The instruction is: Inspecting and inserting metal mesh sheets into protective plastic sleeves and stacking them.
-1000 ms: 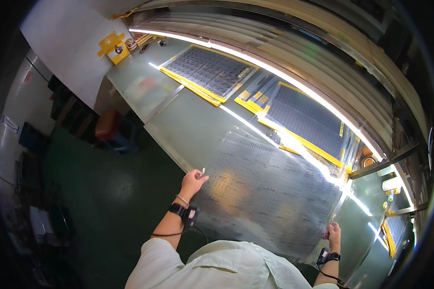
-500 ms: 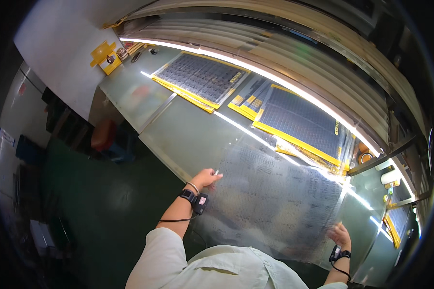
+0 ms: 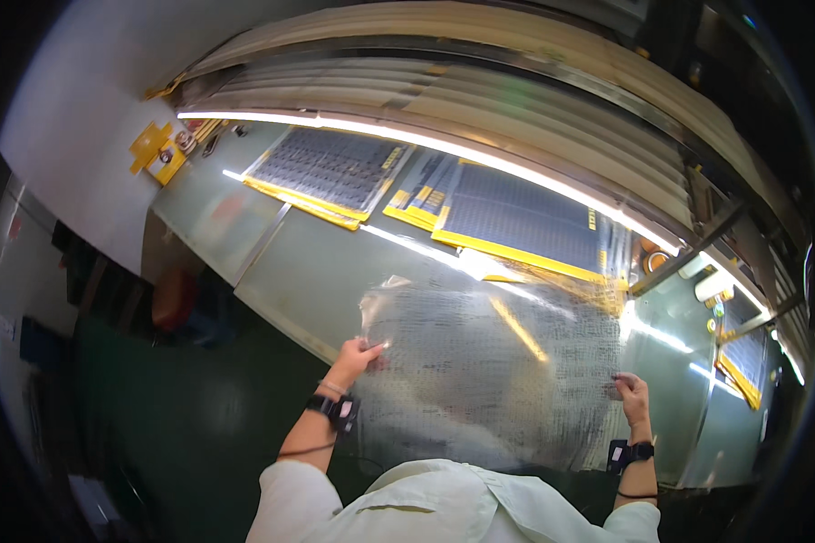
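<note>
**Translucent sheet (image 3: 480,398) held by both hands over the near edge of a grey-green bench (image 3: 303,281)**

The far edge of the bench is lined by a bright light tube (image 3: 426,143), above which pale slats (image 3: 552,118) are seen. Along that edge, a dark panel with a yellow border (image 3: 321,172) is laid to the left and a larger dark panel (image 3: 516,210) to the right. A yellow box (image 3: 161,163) is placed near the far left corner. Beyond the near edge, a dark green floor (image 3: 217,398) and a red-topped stool (image 3: 174,297) are seen.

Small yellow labels (image 3: 592,216) are borne by the panels; their print cannot be read. The sheet is covered with fine dark marks.

The sheet's left edge is pinched by the left hand (image 3: 358,357), its right edge by the right hand (image 3: 632,393), fingers bent. Dark bands (image 3: 333,411) are worn on both wrists.
</note>
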### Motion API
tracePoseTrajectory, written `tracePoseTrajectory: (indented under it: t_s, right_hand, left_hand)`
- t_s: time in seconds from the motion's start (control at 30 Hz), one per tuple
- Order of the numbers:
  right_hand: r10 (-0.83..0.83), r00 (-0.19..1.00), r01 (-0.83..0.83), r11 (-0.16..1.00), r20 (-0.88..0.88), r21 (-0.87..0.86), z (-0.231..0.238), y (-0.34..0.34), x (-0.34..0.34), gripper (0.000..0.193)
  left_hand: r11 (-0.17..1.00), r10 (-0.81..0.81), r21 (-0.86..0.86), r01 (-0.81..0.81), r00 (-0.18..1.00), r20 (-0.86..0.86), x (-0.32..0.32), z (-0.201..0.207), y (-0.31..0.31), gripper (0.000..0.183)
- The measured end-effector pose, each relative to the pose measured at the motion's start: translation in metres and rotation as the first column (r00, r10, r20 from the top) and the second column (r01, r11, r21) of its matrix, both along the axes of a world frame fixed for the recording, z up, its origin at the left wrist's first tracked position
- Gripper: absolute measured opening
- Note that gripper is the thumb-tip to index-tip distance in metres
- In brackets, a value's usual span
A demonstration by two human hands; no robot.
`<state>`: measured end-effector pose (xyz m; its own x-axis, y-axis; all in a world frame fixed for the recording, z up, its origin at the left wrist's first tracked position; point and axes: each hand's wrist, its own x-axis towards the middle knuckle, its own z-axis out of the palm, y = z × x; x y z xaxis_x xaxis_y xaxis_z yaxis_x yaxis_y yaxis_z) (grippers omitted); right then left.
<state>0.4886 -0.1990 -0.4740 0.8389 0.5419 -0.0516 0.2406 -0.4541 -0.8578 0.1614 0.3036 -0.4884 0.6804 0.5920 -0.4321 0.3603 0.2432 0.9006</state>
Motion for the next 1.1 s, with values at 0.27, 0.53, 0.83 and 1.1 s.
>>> tracePoseTrajectory:
  t_s: [0.27,0.53,0.83,1.1]
  right_hand:
    - [-0.177,0.984,0.171,0.908,-0.022,0.381,0.171,0.015,-0.016,0.027]
    - [-0.299,0.941,0.290,0.954,-0.159,-0.080,0.108,-0.018,-0.035,0.027]
    - [0.077,0.945,0.181,0.688,-0.319,0.703,0.127,0.017,-0.055,0.025]
    - [-0.563,0.821,0.556,0.748,-0.098,0.363,0.164,-0.085,-0.063,0.006]
  left_hand:
    - [0.903,0.159,0.309,-0.298,0.901,0.403,-0.021,0.133,0.008,0.019]
    - [0.986,0.015,0.141,-0.085,0.900,0.435,-0.008,0.088,0.026,0.022]
    - [0.992,0.005,0.113,-0.047,0.939,0.345,0.040,0.042,0.040,0.017]
    - [0.876,-0.479,0.153,0.457,0.862,0.166,0.107,0.108,-0.008,0.019]
